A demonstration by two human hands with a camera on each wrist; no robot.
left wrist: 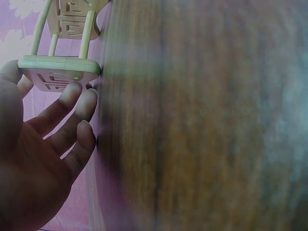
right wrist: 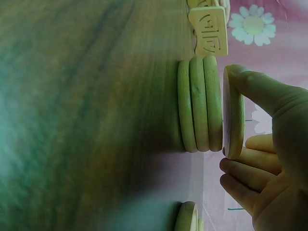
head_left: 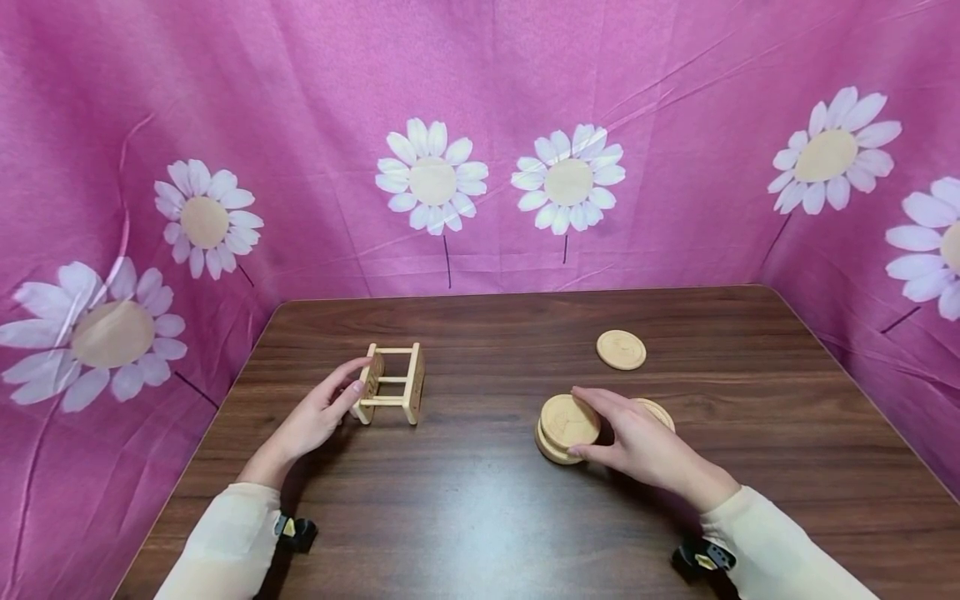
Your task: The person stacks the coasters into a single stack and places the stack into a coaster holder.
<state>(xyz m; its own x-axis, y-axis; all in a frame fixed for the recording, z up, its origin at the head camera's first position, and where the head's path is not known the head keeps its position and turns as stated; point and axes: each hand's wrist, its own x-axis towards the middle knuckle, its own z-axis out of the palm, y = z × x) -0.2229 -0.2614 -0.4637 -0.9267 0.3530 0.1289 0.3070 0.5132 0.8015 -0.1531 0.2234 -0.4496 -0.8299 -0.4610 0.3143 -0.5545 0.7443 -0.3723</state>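
My right hand (head_left: 637, 437) pinches a round wooden coaster (right wrist: 235, 118) by its edges, thumb on one side and fingers on the other. That coaster hangs just above a stack of three similar coasters (right wrist: 199, 106), with a narrow gap between. On the left, my left hand (head_left: 315, 417) touches the near end panel of a small wooden coaster rack (head_left: 412, 383) made of two slotted panels joined by rods. Its fingers are loosely bent against the panel's outer face, as the left wrist view shows (left wrist: 55, 134).
One loose coaster (head_left: 621, 350) lies flat toward the back right of the brown wooden table (head_left: 480, 500). Another coaster (head_left: 658, 412) is partly hidden behind my right hand. A pink cloth (head_left: 495, 67) with printed daisies hangs around the table's back and sides.
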